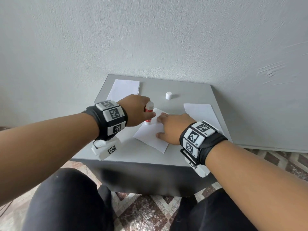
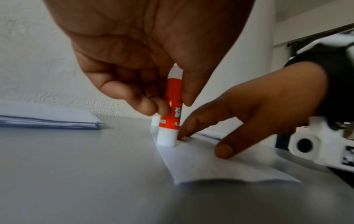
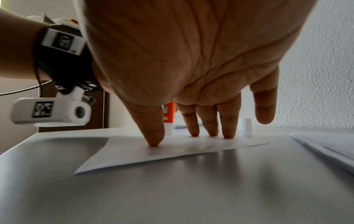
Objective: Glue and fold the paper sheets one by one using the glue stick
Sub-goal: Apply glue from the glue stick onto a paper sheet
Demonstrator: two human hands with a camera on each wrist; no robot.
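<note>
A white paper sheet point(image 1: 150, 135) lies at the middle of the grey table point(image 1: 133, 155). My left hand point(image 1: 138, 110) grips a red and white glue stick point(image 1: 148, 112), upright with its lower end on the sheet's far left edge; in the left wrist view the glue stick point(image 2: 171, 109) is pinched between thumb and fingers. My right hand point(image 1: 171, 128) rests on the sheet with straight fingers. In the right wrist view its fingertips point(image 3: 155, 141) press the paper sheet point(image 3: 172, 153) flat, little finger lifted.
A stack of sheets point(image 1: 124, 88) lies at the table's far left, another stack point(image 1: 202, 114) at the right. The white glue cap point(image 1: 168, 95) stands at the back middle. A wall rises right behind the table. Patterned floor shows below.
</note>
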